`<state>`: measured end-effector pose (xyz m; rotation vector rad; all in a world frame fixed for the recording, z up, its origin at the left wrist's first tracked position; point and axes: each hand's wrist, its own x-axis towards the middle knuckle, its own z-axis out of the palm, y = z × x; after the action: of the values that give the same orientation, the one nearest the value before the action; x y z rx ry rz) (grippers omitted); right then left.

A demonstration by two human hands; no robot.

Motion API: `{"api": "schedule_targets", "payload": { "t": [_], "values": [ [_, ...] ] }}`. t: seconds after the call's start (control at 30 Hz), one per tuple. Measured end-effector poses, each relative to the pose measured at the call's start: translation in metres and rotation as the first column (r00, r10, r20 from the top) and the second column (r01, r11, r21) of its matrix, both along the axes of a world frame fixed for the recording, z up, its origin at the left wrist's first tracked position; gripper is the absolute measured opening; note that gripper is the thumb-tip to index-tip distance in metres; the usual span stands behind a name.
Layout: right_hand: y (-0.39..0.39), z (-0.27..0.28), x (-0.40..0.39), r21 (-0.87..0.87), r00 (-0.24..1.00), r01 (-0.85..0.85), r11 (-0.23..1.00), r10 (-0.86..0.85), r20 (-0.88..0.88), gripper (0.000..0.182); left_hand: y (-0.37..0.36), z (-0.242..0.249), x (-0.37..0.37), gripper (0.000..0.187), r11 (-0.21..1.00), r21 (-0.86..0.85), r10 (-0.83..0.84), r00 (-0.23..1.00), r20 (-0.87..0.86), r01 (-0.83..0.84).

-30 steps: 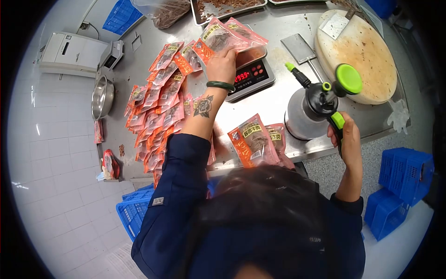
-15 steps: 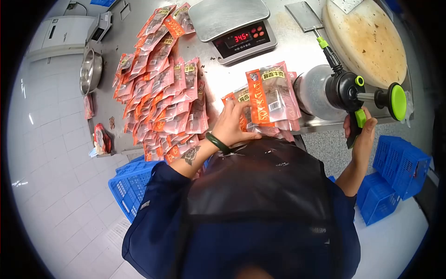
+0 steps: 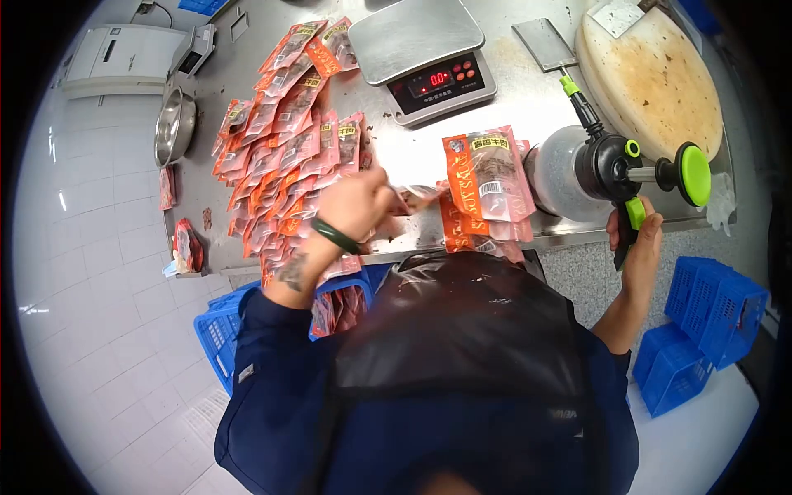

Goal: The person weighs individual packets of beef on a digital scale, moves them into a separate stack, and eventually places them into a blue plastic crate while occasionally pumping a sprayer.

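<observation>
My left hand (image 3: 359, 206), closed and slightly blurred, pinches one end of a meat pouch (image 3: 417, 199) between the large heap and a small stack. The large heap of orange and pink pouches (image 3: 289, 157) lies just left of it, on the steel table (image 3: 388, 161). The small stack of pouches (image 3: 491, 186) sits at the table's front edge, beside the sprayer. My right hand (image 3: 645, 239) is wrapped around the black handle of a pump sprayer (image 3: 569, 173) with a clear bottle and green knob. Part of the pinched pouch is hidden by my fingers.
A digital scale (image 3: 441, 82) stands behind the pouches. A round cutting board (image 3: 660, 82) and a flat metal blade (image 3: 544, 45) lie at back right. A steel bowl (image 3: 175, 128) sits on the left edge. Blue crates (image 3: 672, 363) stand below right, another crate (image 3: 219, 334) below left.
My left hand has moved left from the small stack with a pouch in its fingers. My right hand stays on the sprayer. The scale display went from 34.5 to 0.0.
</observation>
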<state>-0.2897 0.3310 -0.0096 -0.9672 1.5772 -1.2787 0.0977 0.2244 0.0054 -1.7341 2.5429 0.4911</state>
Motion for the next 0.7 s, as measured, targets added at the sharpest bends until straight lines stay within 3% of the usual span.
{"api": "schedule_targets", "payload": {
  "t": [0.03,0.13,0.17,0.23,0.3,0.37,0.43,0.5,0.57,0.7],
  "values": [
    [0.0,0.0,0.0,-0.003,1.0,-0.006,1.0,0.006,0.018,0.076,-0.016,0.037,0.004,0.022,0.989,0.003,0.146,0.988,0.053,-0.147],
    [0.0,-0.001,-0.002,-0.011,0.999,-0.019,1.0,0.019,0.035,0.074,-0.061,0.104,0.03,0.024,0.92,-0.311,0.181,0.963,-0.199,-0.238],
    [0.0,-0.002,-0.002,-0.01,0.999,-0.029,1.0,0.029,0.031,0.072,-0.074,0.125,0.026,0.022,0.879,-0.406,0.187,0.963,-0.191,-0.251],
    [0.0,-0.003,0.0,-0.004,0.999,-0.008,1.0,0.008,0.046,0.071,-0.106,0.131,0.017,0.02,0.645,-0.737,0.076,0.977,-0.201,-0.201],
    [0.0,0.0,0.002,0.002,0.998,0.015,1.0,-0.015,0.058,0.069,-0.149,0.106,0.006,0.015,0.276,-0.961,-0.048,0.998,-0.033,-0.019],
    [-0.001,0.003,0.003,0.002,1.0,0.006,1.0,-0.006,0.029,0.068,-0.176,0.071,-0.012,0.007,0.344,-0.931,-0.096,0.991,0.093,0.121],
    [0.0,0.0,0.003,-0.001,1.0,0.021,1.0,-0.021,0.012,0.068,-0.193,0.024,-0.033,0.007,0.513,-0.847,-0.092,0.99,0.11,0.141],
    [0.002,-0.002,0.001,-0.002,0.999,0.041,0.999,-0.041,-0.002,0.069,-0.193,-0.01,-0.054,0.015,0.682,-0.712,-0.075,0.985,0.158,0.166],
    [0.004,-0.004,-0.006,-0.001,0.996,-0.059,0.998,0.059,0.064,0.06,-0.179,-0.015,-0.071,0.03,0.868,-0.489,-0.027,0.991,0.135,0.09],
    [0.007,-0.011,-0.006,-0.016,0.997,-0.027,1.0,0.028,0.067,0.063,-0.178,0.007,-0.058,0.049,0.829,-0.555,-0.036,0.984,-0.175,-0.068]
  ]
}}
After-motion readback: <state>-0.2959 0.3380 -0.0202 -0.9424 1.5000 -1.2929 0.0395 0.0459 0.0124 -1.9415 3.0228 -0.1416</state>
